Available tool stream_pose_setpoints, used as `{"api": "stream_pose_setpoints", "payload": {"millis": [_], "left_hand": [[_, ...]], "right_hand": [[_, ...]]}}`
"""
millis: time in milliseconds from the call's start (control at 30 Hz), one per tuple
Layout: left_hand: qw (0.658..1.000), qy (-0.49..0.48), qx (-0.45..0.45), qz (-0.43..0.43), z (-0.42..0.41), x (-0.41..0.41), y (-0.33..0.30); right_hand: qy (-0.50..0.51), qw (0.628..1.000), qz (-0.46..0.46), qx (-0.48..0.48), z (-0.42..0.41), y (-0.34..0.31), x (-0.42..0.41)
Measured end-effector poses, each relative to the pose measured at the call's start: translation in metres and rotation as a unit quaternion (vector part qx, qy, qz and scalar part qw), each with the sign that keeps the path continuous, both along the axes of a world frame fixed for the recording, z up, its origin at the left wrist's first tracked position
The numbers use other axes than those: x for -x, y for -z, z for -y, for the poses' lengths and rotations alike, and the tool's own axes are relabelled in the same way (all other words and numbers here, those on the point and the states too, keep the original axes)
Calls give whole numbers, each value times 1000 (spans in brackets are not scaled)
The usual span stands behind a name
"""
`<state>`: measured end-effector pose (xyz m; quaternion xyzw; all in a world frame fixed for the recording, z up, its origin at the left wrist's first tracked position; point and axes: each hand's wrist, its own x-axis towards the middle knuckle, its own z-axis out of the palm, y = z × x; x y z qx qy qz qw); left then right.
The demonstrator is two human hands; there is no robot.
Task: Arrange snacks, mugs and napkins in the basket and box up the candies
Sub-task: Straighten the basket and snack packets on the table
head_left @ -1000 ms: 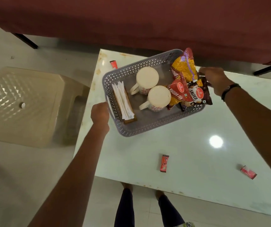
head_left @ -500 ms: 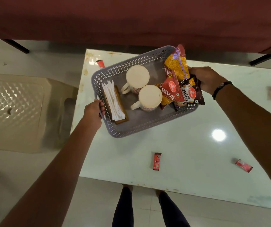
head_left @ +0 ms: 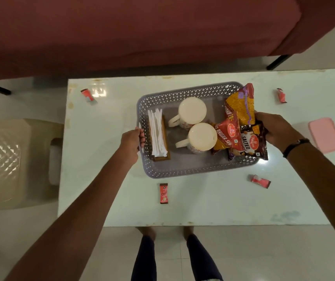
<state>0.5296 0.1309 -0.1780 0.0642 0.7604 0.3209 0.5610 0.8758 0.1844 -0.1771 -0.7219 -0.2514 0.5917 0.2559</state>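
Note:
A grey perforated basket (head_left: 185, 172) sits near the middle of the white table (head_left: 203, 205). Inside it are a napkin stack in a brown holder (head_left: 158, 134), two white mugs (head_left: 192, 111) (head_left: 202, 136) and three snack packets (head_left: 241, 122) leaning at its right end. My left hand (head_left: 132, 140) grips the basket's left handle. My right hand (head_left: 274, 129) grips the right end, against the packets. Several red candies lie loose on the table: one at the far left (head_left: 86, 93), one in front of the basket (head_left: 163, 193), one at front right (head_left: 260, 181), one at back right (head_left: 281, 95).
A pink box (head_left: 325, 137) lies on the table just right of my right hand. A beige plastic stool (head_left: 10, 163) stands on the floor left of the table. A dark red sofa (head_left: 142, 31) runs behind the table. My legs (head_left: 174, 258) are at the near edge.
Both hands have carried the basket from the table's left corner toward the middle and turned it square to the table edge. The pink box has come into view.

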Motion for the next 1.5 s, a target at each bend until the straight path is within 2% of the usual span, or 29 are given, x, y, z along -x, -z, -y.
{"api": "stream_pose_setpoints", "payload": {"millis": [200, 567, 833, 1267, 1367, 1500], "left_hand": [[999, 30, 2, -10, 1, -31, 3], [999, 20, 1, -42, 7, -30, 17], [999, -9, 4, 45, 7, -18, 15], [995, 12, 28, 95, 4, -5, 15], [996, 17, 19, 83, 7, -6, 12], [999, 20, 13, 26, 9, -6, 9]], "right_hand": [[18, 999, -26, 7, 26, 10, -31], [19, 999, -41, 10, 31, 19, -28], [48, 999, -14, 10, 33, 19, -21], [69, 997, -6, 26, 32, 15, -19], [77, 997, 1, 29, 35, 14, -17], [74, 996, 41, 18, 34, 22, -17]]}}
